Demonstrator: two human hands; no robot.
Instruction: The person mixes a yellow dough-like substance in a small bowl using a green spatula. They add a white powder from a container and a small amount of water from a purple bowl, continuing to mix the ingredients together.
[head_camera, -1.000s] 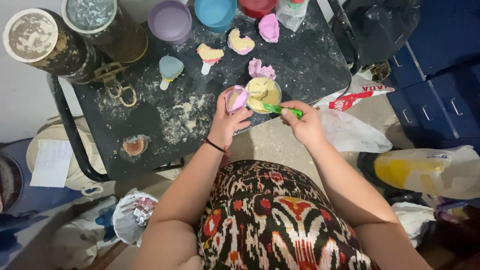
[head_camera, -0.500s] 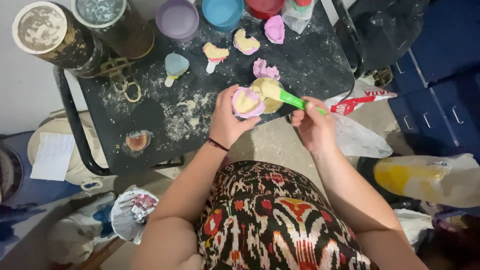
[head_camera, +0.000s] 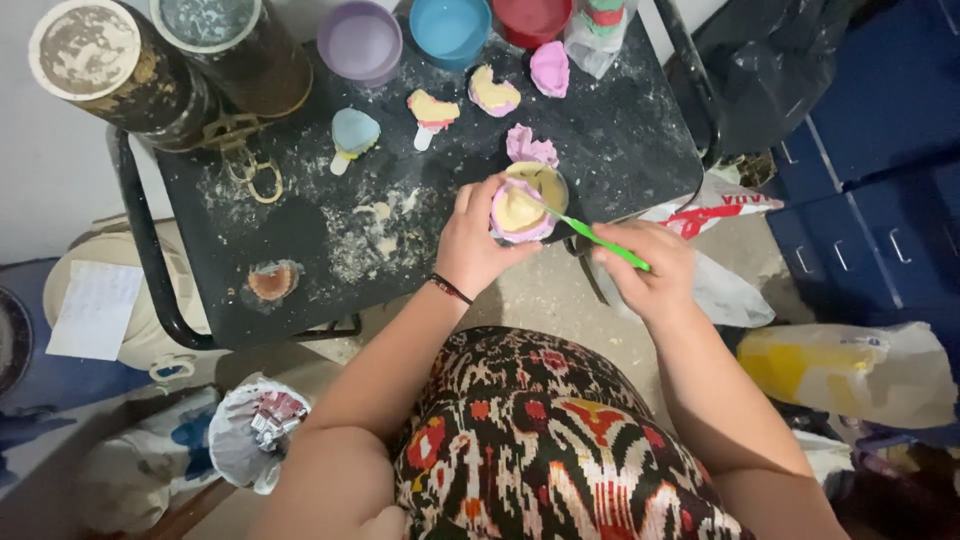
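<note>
Dusty black worktop, cups along far edge. Left hand clamped round pink mould; right hand pinches green spatula, tip in mould.

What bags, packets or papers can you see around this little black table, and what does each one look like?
White plastic bag with red print: floor, right of the black table, crumpled.
Yellow and white sack: floor, far right, lying down.
White paper sheet: left, on a pale round lid, rectangular.
Crumpled white wrapper with red and blue: floor, lower left.
No screens.
</note>
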